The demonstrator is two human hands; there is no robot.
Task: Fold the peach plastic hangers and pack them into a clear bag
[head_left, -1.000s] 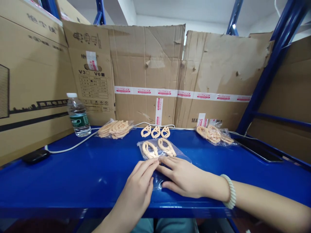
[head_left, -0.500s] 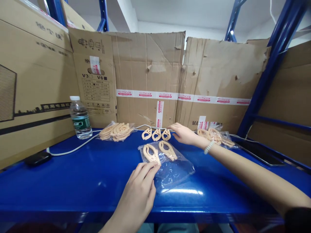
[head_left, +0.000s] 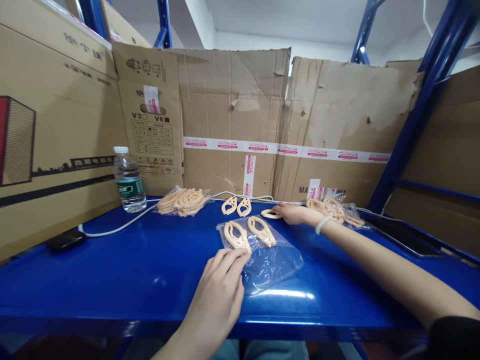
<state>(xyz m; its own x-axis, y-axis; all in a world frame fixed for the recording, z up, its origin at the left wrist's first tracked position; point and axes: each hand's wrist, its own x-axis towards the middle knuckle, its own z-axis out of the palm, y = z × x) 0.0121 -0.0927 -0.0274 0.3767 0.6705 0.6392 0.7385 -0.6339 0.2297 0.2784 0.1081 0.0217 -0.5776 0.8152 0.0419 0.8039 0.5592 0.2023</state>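
Observation:
A clear plastic bag point(head_left: 279, 267) lies flat in front of me with two beige folding hangers on it, a left one point(head_left: 235, 234) and a right one point(head_left: 261, 230). My left hand point(head_left: 221, 285) pinches the lower end of the left hanger, at the bag's near left side. Farther back, my right hand point(head_left: 294, 212) reaches over the table and grips the end of another beige folding hanger point(head_left: 270, 214), which is turned sideways. Its fingertips are partly hidden. Two more folded hangers, one point(head_left: 229, 205) and its neighbour point(head_left: 244, 206), lie side by side to its left.
Bagged piles of beige hangers lie at the back left point(head_left: 183, 201) and back right point(head_left: 335, 209). A water bottle point(head_left: 129, 182), a black device point(head_left: 66, 241) and a white cable point(head_left: 116, 231) are at left. A dark tablet point(head_left: 407, 237) lies right. Cardboard point(head_left: 232, 115) walls the back of the blue table point(head_left: 150, 280).
My right hand has closed on the rightmost hanger of the back row and shifted it right, turning it sideways. My left hand stays at the left hanger on the bag.

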